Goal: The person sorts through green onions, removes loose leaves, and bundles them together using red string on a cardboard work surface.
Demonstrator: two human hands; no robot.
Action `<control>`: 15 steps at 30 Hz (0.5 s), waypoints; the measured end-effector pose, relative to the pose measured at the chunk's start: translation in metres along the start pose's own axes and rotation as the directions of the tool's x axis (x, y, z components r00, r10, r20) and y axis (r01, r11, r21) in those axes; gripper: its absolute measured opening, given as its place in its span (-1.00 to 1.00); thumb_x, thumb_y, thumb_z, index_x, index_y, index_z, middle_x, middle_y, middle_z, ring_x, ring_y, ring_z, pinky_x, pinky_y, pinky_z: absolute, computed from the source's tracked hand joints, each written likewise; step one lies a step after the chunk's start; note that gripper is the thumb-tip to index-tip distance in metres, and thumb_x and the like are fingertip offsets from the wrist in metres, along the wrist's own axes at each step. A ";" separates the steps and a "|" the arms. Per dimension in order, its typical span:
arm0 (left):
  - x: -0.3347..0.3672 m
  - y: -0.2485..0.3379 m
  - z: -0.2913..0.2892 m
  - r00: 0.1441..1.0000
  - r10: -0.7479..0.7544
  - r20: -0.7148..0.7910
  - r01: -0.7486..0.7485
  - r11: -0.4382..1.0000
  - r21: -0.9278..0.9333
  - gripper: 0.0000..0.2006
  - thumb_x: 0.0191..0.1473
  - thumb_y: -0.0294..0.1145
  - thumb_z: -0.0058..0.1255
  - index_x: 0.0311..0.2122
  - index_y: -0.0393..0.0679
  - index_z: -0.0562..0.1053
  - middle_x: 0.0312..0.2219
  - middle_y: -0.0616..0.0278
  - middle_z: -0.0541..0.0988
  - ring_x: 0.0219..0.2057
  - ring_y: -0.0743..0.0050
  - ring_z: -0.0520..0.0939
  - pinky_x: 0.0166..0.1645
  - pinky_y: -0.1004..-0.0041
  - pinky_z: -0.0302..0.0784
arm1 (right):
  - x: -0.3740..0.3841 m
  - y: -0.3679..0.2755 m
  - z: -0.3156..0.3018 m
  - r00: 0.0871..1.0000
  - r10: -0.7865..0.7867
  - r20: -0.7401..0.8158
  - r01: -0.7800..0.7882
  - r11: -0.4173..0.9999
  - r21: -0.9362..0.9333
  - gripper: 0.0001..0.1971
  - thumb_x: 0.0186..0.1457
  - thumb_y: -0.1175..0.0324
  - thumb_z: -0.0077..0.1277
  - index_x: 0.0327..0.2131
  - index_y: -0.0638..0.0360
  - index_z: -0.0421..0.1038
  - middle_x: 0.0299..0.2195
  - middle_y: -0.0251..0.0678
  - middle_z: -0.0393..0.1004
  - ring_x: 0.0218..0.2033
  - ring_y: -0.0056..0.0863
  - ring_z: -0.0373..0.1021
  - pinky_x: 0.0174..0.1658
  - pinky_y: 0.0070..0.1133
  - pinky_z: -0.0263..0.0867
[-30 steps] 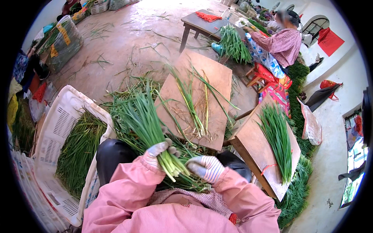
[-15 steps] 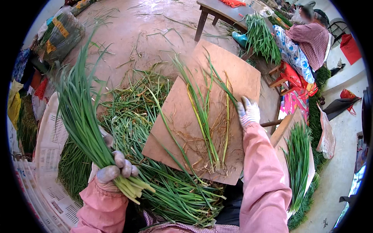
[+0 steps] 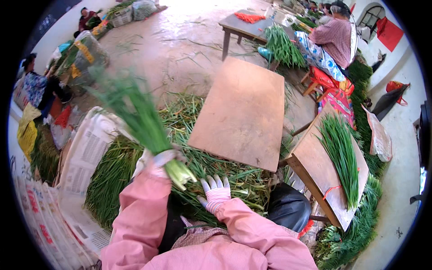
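Hands (image 3: 215, 192) beside bare board edge (image 3: 234, 155).

Pink sleeves, white-and-pink gloved hands.

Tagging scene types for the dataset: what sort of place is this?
Probably a vegetable sorting and bundling yard: the left hand grips a bunch of green chives, more chives fill a white crate, and low wooden tables stand on concrete.

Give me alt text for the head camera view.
A gloved left hand lifts a bundle of long green chives above a white plastic crate, while the gloved right hand rests on loose greens before a bare brown wooden board.
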State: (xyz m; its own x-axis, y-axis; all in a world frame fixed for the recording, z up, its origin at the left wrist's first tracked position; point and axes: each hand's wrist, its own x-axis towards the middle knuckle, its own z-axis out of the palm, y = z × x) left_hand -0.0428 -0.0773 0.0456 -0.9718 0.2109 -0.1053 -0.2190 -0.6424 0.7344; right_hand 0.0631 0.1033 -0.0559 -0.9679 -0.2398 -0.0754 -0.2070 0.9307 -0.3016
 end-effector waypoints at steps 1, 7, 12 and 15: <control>-0.004 -0.007 0.003 0.997 -0.082 0.011 0.081 0.996 0.031 -0.48 -0.18 -0.56 0.06 -0.02 -0.13 0.26 -0.40 0.14 0.49 -0.45 0.31 0.55 -0.33 0.27 0.54 | -0.003 -0.004 -0.002 1.000 -0.024 0.010 0.024 1.000 -0.011 -0.28 -0.13 -0.10 -0.04 0.09 0.06 0.10 0.09 -0.15 0.10 0.14 -0.10 -0.01 0.15 -0.06 -0.18; -0.028 -0.016 0.044 0.933 -0.280 0.226 0.204 0.929 0.311 -0.71 -0.28 -0.42 0.18 -0.38 -0.32 0.44 -0.58 0.07 0.53 -0.51 0.24 0.59 -0.39 0.33 0.53 | 0.010 0.046 -0.166 0.954 0.016 0.298 -0.084 0.973 0.215 -0.29 -0.11 0.05 0.08 0.06 0.26 0.14 -0.05 0.06 0.30 -0.03 -0.12 0.28 0.03 -0.42 0.20; -0.031 -0.048 0.099 0.817 -0.186 0.546 0.006 0.950 0.314 -0.62 -0.26 -0.52 0.21 -0.22 -0.25 0.43 -0.37 0.15 0.55 -0.33 0.35 0.57 -0.26 0.40 0.51 | -0.012 0.088 -0.196 0.957 -0.179 0.230 -0.150 0.374 0.915 -0.04 -0.20 0.10 0.25 0.18 0.27 -0.11 0.01 -0.05 0.27 0.03 -0.31 0.23 0.07 -0.45 0.15; -0.030 -0.060 0.151 0.759 -0.242 0.604 0.054 0.949 0.312 -0.43 -0.26 -0.63 0.13 -0.01 -0.11 0.34 -0.20 0.23 0.52 -0.18 0.47 0.51 -0.11 0.44 0.44 | -0.007 0.064 -0.212 0.981 -0.132 -0.140 0.136 -0.039 0.990 -0.22 -0.27 0.36 0.30 0.08 0.18 0.12 -0.12 -0.33 0.37 -0.09 -0.46 0.30 -0.01 -0.49 0.21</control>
State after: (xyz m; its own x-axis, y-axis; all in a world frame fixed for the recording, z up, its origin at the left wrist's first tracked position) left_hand 0.0127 0.0655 0.1060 -0.6321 0.7607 0.1479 -0.2330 -0.3686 0.8999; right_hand 0.0263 0.2236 0.1271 -0.9425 -0.3193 0.0986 0.0178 -0.3426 -0.9393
